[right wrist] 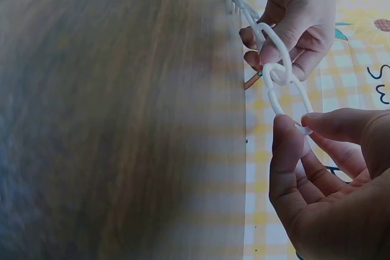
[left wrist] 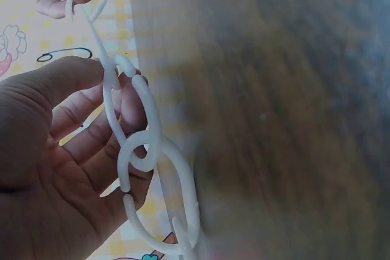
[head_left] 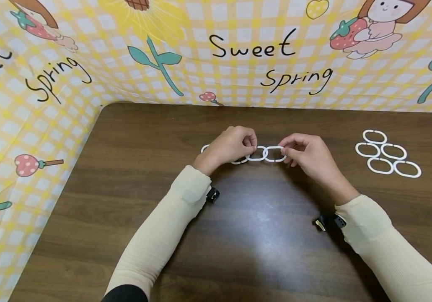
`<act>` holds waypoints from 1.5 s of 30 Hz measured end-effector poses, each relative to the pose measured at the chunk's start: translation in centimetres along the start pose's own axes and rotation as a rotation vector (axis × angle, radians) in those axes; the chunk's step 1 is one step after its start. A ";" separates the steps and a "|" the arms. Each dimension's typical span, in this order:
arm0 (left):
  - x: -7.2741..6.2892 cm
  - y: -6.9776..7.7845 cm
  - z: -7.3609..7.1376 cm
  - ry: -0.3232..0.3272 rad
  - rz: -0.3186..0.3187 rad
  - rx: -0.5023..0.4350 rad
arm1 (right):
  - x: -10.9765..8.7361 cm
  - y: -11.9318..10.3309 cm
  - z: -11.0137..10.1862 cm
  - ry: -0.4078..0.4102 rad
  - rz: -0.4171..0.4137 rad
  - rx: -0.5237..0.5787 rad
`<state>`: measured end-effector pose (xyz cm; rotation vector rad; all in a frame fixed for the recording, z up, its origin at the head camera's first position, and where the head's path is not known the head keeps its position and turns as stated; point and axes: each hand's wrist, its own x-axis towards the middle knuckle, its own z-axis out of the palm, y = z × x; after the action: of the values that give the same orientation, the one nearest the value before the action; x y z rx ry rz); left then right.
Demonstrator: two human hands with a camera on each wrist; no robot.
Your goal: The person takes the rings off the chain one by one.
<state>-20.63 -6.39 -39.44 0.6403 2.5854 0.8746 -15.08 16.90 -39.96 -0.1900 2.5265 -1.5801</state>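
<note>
A chain of white oval plastic links point(head_left: 256, 160) stretches between the two hands at the far middle of the table. Thumb and fingertips of the left hand point(head_left: 231, 144) pinch one link, and further links trail off to the left, partly covered by that hand. At the chain's right end, the right hand point(head_left: 310, 153) pinches the last link point(right wrist: 273, 103) between thumb and index finger. In the left wrist view, interlocked links point(left wrist: 156, 114) run down past the left palm, and one shows a small split in its side.
Several loose white links point(head_left: 381, 150) lie close together on the brown wooden table point(head_left: 238, 251) at the far right. A yellow checked cloth point(head_left: 238, 25) with printed drawings hangs behind the table and along its left side.
</note>
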 end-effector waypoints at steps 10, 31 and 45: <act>0.0 0.0 0.1 0.018 -0.015 -0.053 | -0.1 0.1 -0.1 0.009 -0.007 -0.013; -0.1 -0.3 0.1 0.029 -0.038 -0.083 | 0.1 0.5 -0.1 0.016 -0.002 0.021; 0.0 -0.4 0.3 0.002 -0.029 -0.128 | 1.0 0.5 0.6 0.008 0.008 0.072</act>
<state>-20.67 -6.52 -39.88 0.5643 2.5095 1.0216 -15.94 16.43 -40.67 -0.1655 2.4677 -1.6691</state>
